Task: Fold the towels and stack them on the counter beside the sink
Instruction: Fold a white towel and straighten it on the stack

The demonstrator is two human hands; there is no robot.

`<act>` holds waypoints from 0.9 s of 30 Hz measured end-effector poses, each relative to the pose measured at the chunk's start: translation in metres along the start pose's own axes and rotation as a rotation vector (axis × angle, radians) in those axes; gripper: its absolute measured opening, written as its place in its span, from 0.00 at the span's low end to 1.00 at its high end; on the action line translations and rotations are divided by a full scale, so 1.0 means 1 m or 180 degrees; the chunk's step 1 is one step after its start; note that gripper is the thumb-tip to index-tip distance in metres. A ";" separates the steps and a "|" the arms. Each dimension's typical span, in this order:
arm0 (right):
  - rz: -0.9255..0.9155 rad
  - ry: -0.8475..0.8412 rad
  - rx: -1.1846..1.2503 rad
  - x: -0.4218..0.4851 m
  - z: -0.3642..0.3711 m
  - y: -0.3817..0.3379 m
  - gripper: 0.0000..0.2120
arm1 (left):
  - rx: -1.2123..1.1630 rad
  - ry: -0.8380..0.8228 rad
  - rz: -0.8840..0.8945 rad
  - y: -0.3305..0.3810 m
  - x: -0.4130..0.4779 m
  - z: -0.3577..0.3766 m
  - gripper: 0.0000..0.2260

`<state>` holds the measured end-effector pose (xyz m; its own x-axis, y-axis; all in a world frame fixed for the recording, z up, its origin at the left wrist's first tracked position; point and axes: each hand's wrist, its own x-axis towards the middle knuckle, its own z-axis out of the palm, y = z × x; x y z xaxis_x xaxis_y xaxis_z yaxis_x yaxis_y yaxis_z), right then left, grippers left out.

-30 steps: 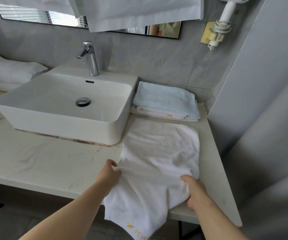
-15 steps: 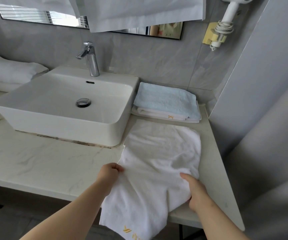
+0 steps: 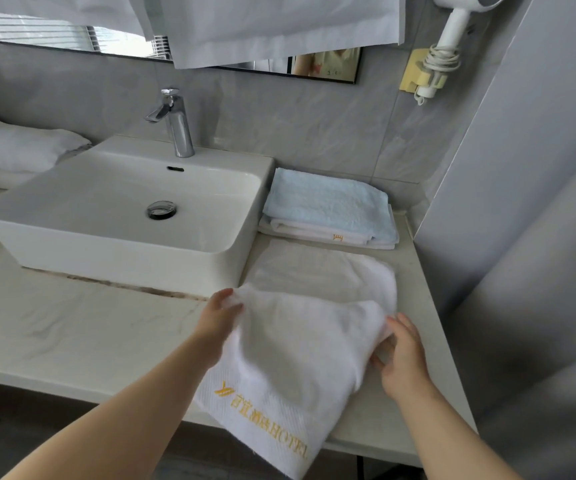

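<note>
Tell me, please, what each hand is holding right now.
Left hand: grips the white towel at its left edge.
Right hand: pinches the towel's right edge.

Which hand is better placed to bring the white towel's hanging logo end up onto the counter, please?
Probably left: the left hand grips the white towel on the side nearest the hanging logo end. The right hand pinches the opposite edge, farther from it.

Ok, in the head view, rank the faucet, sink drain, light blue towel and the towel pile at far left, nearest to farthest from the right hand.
From the right hand, holding the white towel:
1. light blue towel, behind it, right of the sink.
2. sink drain, in the basin, leftward.
3. faucet, behind the drain.
4. towel pile, far left.
</note>
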<state>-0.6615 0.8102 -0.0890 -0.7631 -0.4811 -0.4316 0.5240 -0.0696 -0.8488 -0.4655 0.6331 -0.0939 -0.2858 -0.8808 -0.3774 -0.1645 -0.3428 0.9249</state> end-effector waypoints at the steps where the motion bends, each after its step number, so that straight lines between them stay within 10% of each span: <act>1: -0.0046 -0.0096 -0.0216 -0.001 0.000 0.005 0.27 | 0.0700 -0.0157 0.0238 -0.004 -0.004 0.003 0.23; 7: -0.0100 -0.0515 -0.1324 -0.020 0.001 0.029 0.41 | 0.4296 0.0098 0.0879 -0.031 -0.037 0.016 0.37; 13: -0.0374 -0.0318 -0.1839 -0.021 -0.001 0.025 0.34 | 0.4738 -0.0705 0.1134 -0.050 -0.033 0.005 0.21; 22: -0.1102 0.0635 -0.2267 -0.016 -0.008 0.003 0.25 | 0.5276 -0.0556 0.1133 -0.041 -0.039 0.005 0.27; 27: -0.2256 0.0946 -0.3832 -0.027 0.000 0.003 0.17 | 0.5197 -0.0445 0.0680 -0.039 -0.032 0.005 0.29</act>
<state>-0.6400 0.8231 -0.0799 -0.8519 -0.4505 0.2671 -0.5153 0.6300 -0.5810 -0.4547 0.6770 -0.1184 -0.4948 -0.7987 -0.3425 -0.8436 0.5361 -0.0314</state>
